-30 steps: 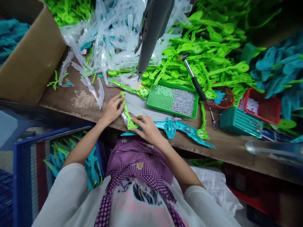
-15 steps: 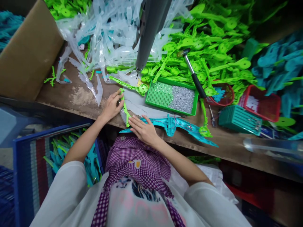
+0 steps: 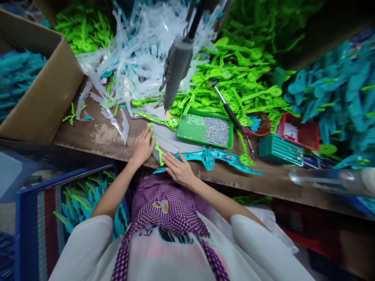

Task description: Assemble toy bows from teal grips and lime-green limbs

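My left hand [image 3: 143,146] is closed on the upper end of a lime-green plastic part [image 3: 158,151], its fingers bent over it at the bench edge. A translucent plastic piece lies beneath that part, mostly covered. With fingers stretched out flat, my right hand [image 3: 181,169] rests at the part's lower end, over one arm of a blue bow-shaped plastic piece [image 3: 209,159]. Another green part [image 3: 159,119] with a round end lies just beyond, below the tip of a hanging grey power screwdriver [image 3: 177,70]. A green tray [image 3: 179,137] of small metal screws sits farther right.
Heaps of clear pieces [image 3: 140,58] and green parts [image 3: 252,74] cover the back. A hammer [image 3: 225,105] leans beside red baskets [image 3: 315,134] and a teal basket [image 3: 278,150]. A cardboard box [image 3: 55,86] stands left; a blue crate [image 3: 26,218] of parts is below the bench.
The camera view has shifted, bringing more of the box and screwdriver into sight. Both hands stay at the green part; the left fingers lie a little flatter over its upper end.
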`<state>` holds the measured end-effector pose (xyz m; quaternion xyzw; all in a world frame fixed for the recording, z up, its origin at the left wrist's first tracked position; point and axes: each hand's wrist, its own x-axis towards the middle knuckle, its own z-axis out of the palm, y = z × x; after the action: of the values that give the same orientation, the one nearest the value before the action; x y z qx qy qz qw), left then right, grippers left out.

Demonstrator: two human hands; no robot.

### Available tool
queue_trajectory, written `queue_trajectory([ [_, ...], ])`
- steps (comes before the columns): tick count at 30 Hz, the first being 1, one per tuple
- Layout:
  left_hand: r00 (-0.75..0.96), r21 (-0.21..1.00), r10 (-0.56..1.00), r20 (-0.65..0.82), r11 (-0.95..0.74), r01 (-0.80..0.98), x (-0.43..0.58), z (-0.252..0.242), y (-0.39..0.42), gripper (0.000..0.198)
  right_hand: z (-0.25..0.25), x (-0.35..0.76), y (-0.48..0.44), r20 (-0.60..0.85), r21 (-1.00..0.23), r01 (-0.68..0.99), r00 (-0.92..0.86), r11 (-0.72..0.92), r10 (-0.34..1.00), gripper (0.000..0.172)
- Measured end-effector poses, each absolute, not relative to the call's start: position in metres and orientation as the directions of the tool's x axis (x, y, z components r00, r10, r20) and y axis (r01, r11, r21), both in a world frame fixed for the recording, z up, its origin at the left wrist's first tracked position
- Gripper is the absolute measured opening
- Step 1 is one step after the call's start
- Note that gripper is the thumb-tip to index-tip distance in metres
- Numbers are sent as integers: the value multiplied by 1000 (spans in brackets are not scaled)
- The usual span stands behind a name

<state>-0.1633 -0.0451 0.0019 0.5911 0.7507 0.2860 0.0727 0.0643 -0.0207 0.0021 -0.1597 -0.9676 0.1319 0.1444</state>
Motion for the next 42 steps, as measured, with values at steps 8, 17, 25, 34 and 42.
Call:
queue_trajectory([
  [8, -361, 538, 900, 245, 184, 823, -160, -1, -46, 42, 71, 41, 2, 392, -629, 354, -624, 692, 676, 47],
  [17, -365, 570, 887, 284, 150, 808, -162, -1, -46, 41, 146, -69, 149, 494, -838, -52, -496, 544, 714, 72],
  [25, -369, 572, 903, 221, 186, 799, -161, 4, -47, 40, 101, -11, 172, 258, -963, -22, -357, 268, 898, 51],
  [34, -377, 566, 899, 225, 195, 801, -159, 2, -46, 40, 68, -5, 180, 249, -968, -52, -217, 244, 944, 58],
  [42, -371, 566, 904, 213, 195, 801, -159, 3, -45, 39, 63, -5, 179, 263, -965, -76, -209, 252, 942, 57],
])
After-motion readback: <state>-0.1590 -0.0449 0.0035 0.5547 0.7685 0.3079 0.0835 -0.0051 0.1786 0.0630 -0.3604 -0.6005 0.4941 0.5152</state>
